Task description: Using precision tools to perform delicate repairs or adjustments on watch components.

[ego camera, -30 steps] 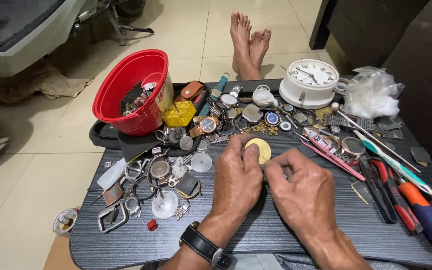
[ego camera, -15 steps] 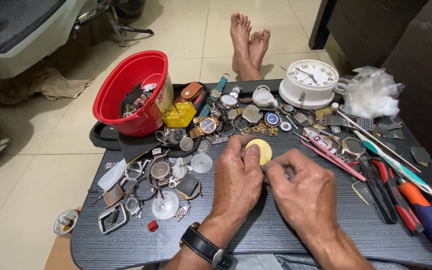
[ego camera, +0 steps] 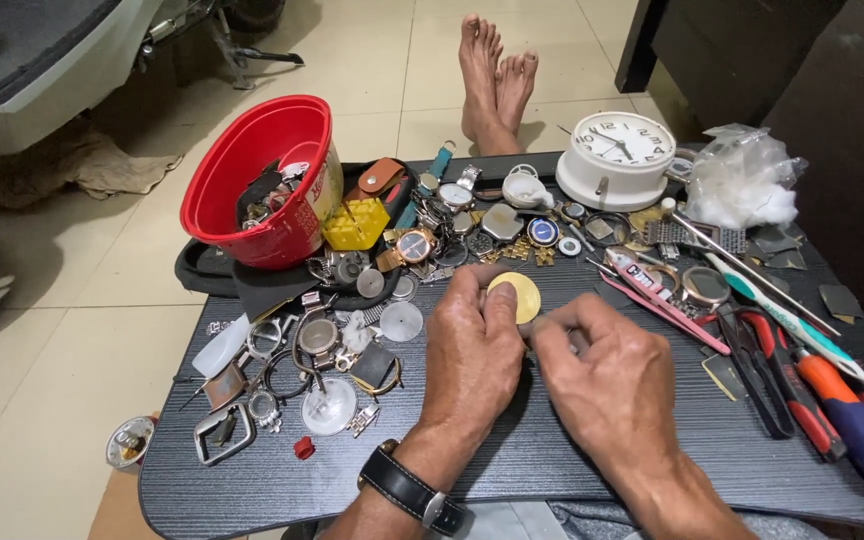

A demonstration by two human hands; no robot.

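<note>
Left hand [ego camera: 472, 350] pinching gold disc [ego camera: 518, 296] at its edge, disc held just above the dark table [ego camera: 552, 460], centre of the clutter. Right hand [ego camera: 612, 375] closed in a fingertip pinch against the disc's lower side; what it holds hidden, cannot tell.

Risk, judged: disc slipping from the thin edge grip and dropping among loose watch parts [ego camera: 322, 350] to the left, hard to find again. Stray elbow could knock screwdrivers [ego camera: 852, 420] off the near edge.

Versus earlier frames: almost no change. Both hands in the same spot, same grip; disc unmoved.
</note>
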